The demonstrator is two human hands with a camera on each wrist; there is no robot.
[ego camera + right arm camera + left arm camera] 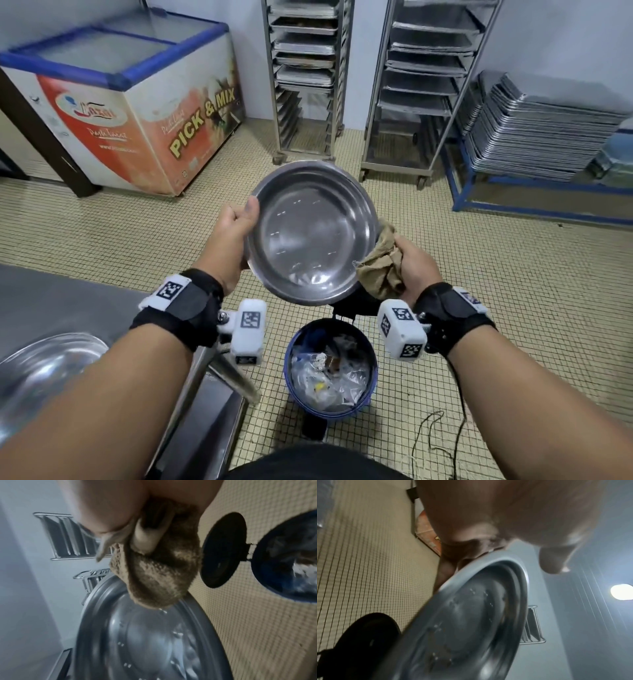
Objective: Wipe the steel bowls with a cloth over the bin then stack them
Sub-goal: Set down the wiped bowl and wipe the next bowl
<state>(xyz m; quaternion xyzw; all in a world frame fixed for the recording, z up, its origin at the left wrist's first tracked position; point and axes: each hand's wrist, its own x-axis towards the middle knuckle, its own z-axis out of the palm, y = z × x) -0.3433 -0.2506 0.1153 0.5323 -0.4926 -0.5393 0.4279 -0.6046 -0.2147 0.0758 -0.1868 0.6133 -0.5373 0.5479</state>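
The left hand [233, 236] has its fingers clamped on the rim of the stiff, light, probably slippery bowl [313, 233], while the right hand [416, 263] bunches the soft cloth [380, 270] above the bin [330, 370].

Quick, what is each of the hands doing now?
Left hand: grips the steel bowl by its rim.
Right hand: holds the bunched cloth.

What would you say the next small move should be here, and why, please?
Probably sweep the cloth from the rim into the bowl. The left hand holds the bowl tilted above the open bin, the right hand bunches the cloth at its right edge, and streaks show inside.
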